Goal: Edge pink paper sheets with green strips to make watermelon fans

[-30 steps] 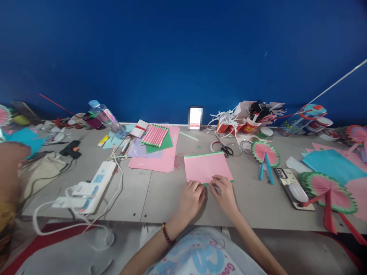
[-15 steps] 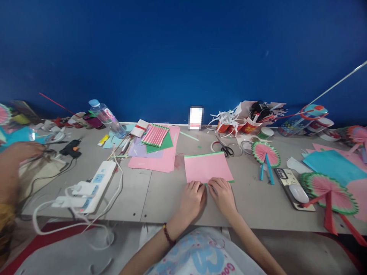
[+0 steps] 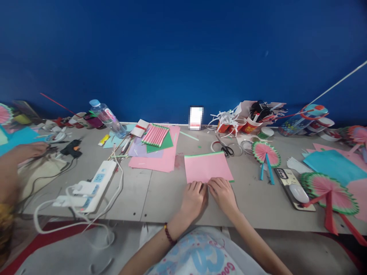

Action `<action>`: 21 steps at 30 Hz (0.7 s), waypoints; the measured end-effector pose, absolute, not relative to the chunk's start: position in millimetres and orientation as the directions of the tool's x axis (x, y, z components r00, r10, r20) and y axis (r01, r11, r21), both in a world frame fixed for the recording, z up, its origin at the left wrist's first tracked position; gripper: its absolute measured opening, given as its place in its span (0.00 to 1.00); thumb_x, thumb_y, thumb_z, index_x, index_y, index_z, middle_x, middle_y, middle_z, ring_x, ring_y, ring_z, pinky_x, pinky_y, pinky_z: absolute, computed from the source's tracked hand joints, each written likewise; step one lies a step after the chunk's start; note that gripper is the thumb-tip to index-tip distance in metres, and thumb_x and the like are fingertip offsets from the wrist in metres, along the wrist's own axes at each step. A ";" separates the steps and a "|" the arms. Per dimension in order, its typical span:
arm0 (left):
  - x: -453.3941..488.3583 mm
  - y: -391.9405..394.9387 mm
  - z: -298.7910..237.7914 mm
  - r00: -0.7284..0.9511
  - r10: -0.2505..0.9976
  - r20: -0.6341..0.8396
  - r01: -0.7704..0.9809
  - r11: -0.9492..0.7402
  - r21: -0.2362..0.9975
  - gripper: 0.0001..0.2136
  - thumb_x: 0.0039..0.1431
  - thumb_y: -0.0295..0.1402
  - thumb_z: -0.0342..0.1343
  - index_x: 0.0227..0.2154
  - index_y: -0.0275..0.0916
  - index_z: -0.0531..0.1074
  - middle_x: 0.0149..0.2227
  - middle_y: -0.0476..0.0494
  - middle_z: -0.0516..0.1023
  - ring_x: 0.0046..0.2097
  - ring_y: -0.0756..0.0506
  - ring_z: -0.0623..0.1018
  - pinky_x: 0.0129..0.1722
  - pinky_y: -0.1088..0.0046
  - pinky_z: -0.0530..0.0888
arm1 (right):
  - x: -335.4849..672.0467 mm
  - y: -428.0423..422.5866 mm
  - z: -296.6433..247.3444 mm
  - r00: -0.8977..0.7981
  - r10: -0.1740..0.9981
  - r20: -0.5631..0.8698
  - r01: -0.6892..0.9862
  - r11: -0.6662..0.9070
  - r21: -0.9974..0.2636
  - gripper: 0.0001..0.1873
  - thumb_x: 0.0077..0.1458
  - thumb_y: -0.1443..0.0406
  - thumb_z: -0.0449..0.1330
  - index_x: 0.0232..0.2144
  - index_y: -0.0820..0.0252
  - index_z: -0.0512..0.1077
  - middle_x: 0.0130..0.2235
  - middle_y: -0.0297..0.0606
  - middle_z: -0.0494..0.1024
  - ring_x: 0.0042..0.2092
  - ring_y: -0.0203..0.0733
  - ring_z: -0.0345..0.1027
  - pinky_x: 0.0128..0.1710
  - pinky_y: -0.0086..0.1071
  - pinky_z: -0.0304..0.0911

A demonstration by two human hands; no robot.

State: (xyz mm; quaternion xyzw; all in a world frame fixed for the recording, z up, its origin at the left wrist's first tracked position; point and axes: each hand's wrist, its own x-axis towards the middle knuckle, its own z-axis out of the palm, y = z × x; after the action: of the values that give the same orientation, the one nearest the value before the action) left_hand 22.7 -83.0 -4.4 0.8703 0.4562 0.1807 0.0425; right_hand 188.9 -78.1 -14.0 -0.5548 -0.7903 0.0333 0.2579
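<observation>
A pink sheet of paper [image 3: 208,166] with green strips along its far and near edges lies flat on the grey table in front of me. My left hand [image 3: 194,196] has its curled fingers on the sheet's near edge. Close beside it, my right hand [image 3: 222,193] grips the same edge, fingers bent over it and thumb tucked in. The hands cover most of the near green strip. Beyond the sheet lie black-handled scissors [image 3: 226,149]. Left of it, a pleated pink-and-green paper [image 3: 155,135] rests on green, purple and pink sheets.
At left are a white power strip [image 3: 99,187] with cables, a glue gun [image 3: 71,149], a plastic bottle [image 3: 109,118] and another person's hand [image 3: 34,149]. At right are paper fans [image 3: 266,154], a phone [image 3: 289,187] with a mouse on it, and cups of paper strips [image 3: 226,122].
My hands and the pink sheet have hardly moved; my fingers shift slightly along the near edge. At the far left, the other person's hand has moved a little to the right.
</observation>
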 end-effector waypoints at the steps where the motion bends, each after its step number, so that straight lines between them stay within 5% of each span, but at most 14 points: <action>1: 22.5 -83.4 -4.6 0.522 0.806 0.278 0.779 -0.584 0.231 0.13 0.62 0.26 0.50 0.49 0.37 0.68 0.40 0.40 0.71 0.42 0.41 0.71 0.39 0.63 0.69 | 188.9 -77.8 -13.8 -0.254 0.894 0.369 0.860 0.383 -0.336 0.13 0.63 0.66 0.51 0.37 0.56 0.76 0.40 0.42 0.78 0.43 0.48 0.67 0.42 0.41 0.58; 15: 22.5 -84.5 -15.9 0.573 0.770 0.279 0.766 -0.625 0.149 0.11 0.62 0.26 0.51 0.47 0.37 0.71 0.45 0.38 0.72 0.44 0.42 0.70 0.42 0.62 0.69 | 189.0 -76.3 -11.0 -0.258 0.893 0.368 0.854 0.389 -0.346 0.11 0.62 0.66 0.52 0.35 0.56 0.75 0.39 0.42 0.78 0.43 0.48 0.67 0.42 0.41 0.59; 21: 23.2 -84.3 -15.3 0.579 0.764 0.284 0.766 -0.629 0.131 0.12 0.61 0.25 0.51 0.46 0.36 0.71 0.45 0.38 0.72 0.43 0.41 0.70 0.42 0.62 0.69 | 190.7 -76.9 -11.6 -0.197 0.915 0.352 0.805 0.357 -0.475 0.10 0.61 0.66 0.52 0.35 0.57 0.74 0.38 0.42 0.77 0.42 0.48 0.68 0.43 0.42 0.62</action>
State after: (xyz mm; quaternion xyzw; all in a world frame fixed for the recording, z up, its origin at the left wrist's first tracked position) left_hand 23.2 -84.3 -15.3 0.8885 0.4307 0.1584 -0.0029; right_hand 190.7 -76.9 -11.6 -0.5596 -0.7682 0.0927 0.2969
